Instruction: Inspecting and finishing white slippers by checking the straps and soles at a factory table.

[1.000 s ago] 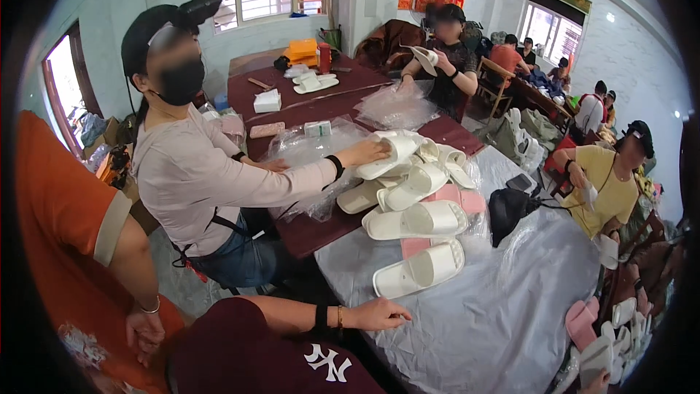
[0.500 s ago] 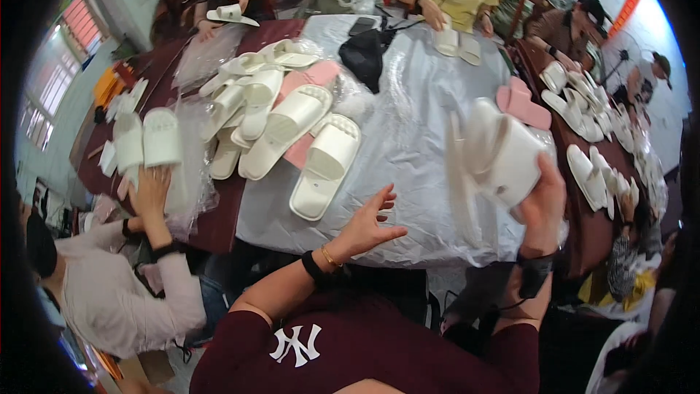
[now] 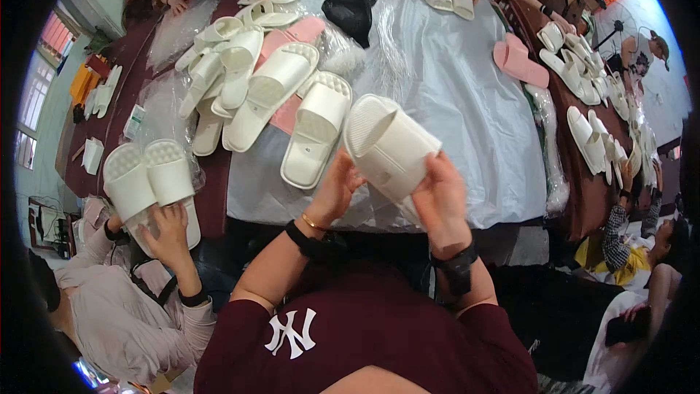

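A white slipper (image 3: 394,147) with a broad ribbed strap is held up over the near table edge, sole tilted. A strip of white below it looks like a second slipper, mostly hidden. My right hand (image 3: 442,193) is closed around its right side, thumb on the strap. At its left edge is my left hand (image 3: 337,188), fingers curled against it and fingertips partly hidden. Just beyond my left hand a loose white slipper (image 3: 312,135) lies at the near end of a heap of white slippers (image 3: 244,66), with pink slippers (image 3: 295,36) among them.
Grey plastic sheeting (image 3: 467,102) covers the table (image 3: 215,208). A black bag (image 3: 350,11) lies at the back. Pink slippers (image 3: 519,62) rest at the right, more white slippers (image 3: 572,76) beyond. At left a co-worker's hand (image 3: 169,233) holds a white pair (image 3: 149,179). Others work around the table.
My right hand has brought the white slippers from the right to the middle. My left hand, spread and empty before, has come against their left edge. The left co-worker's pair is now nearer that person.
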`<state>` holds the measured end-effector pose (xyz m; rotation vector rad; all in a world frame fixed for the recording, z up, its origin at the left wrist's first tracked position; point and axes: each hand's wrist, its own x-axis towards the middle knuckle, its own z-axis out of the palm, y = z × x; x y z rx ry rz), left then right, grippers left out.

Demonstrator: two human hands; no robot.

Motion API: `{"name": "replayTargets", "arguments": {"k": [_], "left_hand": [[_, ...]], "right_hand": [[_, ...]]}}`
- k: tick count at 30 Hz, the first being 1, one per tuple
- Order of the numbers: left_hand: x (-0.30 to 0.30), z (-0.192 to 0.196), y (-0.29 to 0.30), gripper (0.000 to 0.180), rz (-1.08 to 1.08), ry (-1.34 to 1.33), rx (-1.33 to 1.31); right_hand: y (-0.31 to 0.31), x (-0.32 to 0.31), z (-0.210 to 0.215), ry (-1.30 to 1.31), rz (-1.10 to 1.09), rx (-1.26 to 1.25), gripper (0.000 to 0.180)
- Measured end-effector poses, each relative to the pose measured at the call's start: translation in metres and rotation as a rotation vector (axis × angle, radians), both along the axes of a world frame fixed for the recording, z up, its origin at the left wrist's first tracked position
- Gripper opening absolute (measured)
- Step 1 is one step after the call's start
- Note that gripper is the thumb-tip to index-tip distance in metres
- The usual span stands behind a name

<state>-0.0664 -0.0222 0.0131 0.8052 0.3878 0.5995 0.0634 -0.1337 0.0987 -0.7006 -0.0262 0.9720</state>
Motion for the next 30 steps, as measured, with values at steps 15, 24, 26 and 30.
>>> {"name": "replayTargets", "arguments": {"k": [15,24,26,30], "left_hand": [[-0.027,-0.023,0.024,0.043,0.125,0.197,-0.114],[-0.015,-0.004,0.031,0.047,0.167,0.204,-0.034],[-0.011,-0.002,0.033,0.048,0.165,0.220,-0.011],[0.022,-0.015,0.028,0.058,0.179,0.349,0.180]], "right_hand": [[0.005,0.054,-0.097,-1.658,0.043,-0.908,0.053],[-0.007,0.090,-0.111,-1.739,0.095,-1.156,0.040],[-0.025,0.097,-0.101,-1.723,0.084,-1.152,0.039],[-0.046,0.089,-0.095,-1.727,0.149,-1.147,0.038]]}}
